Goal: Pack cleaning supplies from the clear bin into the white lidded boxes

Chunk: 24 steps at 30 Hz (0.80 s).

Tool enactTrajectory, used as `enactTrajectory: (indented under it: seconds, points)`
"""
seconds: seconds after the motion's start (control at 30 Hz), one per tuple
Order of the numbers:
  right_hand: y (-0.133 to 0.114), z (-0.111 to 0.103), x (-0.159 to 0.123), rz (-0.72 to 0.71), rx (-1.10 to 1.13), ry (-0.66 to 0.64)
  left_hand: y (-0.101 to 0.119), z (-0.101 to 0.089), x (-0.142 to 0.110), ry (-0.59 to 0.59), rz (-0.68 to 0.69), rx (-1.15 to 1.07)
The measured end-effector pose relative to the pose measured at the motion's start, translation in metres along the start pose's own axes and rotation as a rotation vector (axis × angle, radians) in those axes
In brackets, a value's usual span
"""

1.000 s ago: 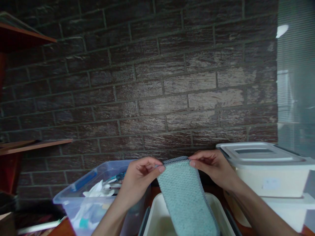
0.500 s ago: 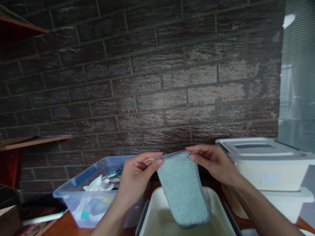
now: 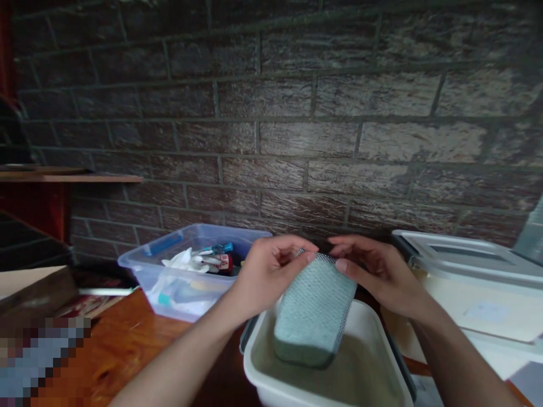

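Note:
A pale green, textured scrubbing pad (image 3: 311,314) with a black-and-white edging hangs at a slant from my two hands. My left hand (image 3: 278,271) pinches its upper left edge between thumb and fingers. On the upper right edge, the thumb of my right hand (image 3: 377,277) lies against the pad; its index finger is raised off, and the other fingers are partly hidden behind. Beneath is an open white plastic bin (image 3: 360,362) with dark side handles. The pad's lower end hangs over or inside this bin, its underside in shadow.
A clear bluish tub (image 3: 178,299) holding white cloth-like items and a red container (image 3: 223,262) stands on the wooden table (image 3: 123,350) at left. Lidded cream boxes (image 3: 479,299) are stacked at right. A brick wall (image 3: 280,141) rises behind; a shelf (image 3: 85,178) juts out at left.
The pad has shifted and now slants down to the left, its top edge bunched. My hands have come closer together, and my right index finger has lifted. The view has tilted down.

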State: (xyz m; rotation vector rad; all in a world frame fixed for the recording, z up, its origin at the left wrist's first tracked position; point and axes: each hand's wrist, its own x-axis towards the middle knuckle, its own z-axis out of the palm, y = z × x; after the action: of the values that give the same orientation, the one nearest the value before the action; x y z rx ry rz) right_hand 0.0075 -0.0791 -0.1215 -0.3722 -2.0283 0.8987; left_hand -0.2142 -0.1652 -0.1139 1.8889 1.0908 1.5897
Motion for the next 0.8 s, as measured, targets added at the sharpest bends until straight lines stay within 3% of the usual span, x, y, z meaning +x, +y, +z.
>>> enactTrajectory:
  seconds: [0.17,0.43,0.8]
  points:
    - [-0.005,0.007,-0.002,0.003,-0.090,-0.137,-0.002,0.012,-0.004,-0.104,-0.014,0.074]
    - [-0.003,0.005,-0.003,0.015,-0.196,-0.072,-0.010,0.010,0.004,-0.110,-0.115,-0.123]
    - [-0.010,0.003,-0.005,-0.032,-0.401,-0.178,-0.018,0.018,0.001,-0.090,-0.086,-0.054]
